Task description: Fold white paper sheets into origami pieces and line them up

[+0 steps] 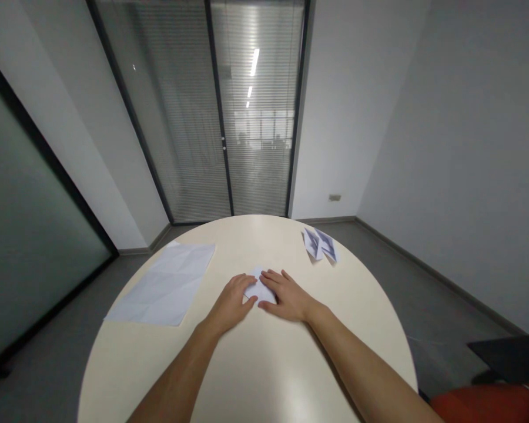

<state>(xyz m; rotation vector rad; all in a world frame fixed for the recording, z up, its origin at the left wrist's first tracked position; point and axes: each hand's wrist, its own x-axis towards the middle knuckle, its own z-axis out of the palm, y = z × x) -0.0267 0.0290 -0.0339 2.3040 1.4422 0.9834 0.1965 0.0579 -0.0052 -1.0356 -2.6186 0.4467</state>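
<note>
A small folded piece of white paper (pixel 261 290) lies on the round table, between my two hands. My left hand (pixel 233 299) rests at its left edge, fingers bent slightly over it and thumb apart at the lower edge. From the other side, my right hand (pixel 287 295) lies over the paper's right part, fingers stretched out and thumb spread toward the near edge. Both hands touch the paper without visibly pinching it. The fingers cover its sides, so its full outline is hidden.
A large creased white sheet (pixel 167 285) lies on the left of the cream table (pixel 255 364). Two folded paper pieces with dark markings (pixel 320 245) are at the far right edge. Beyond the table's right side are a red object (pixel 489 405) and a dark flat panel (pixel 511 355).
</note>
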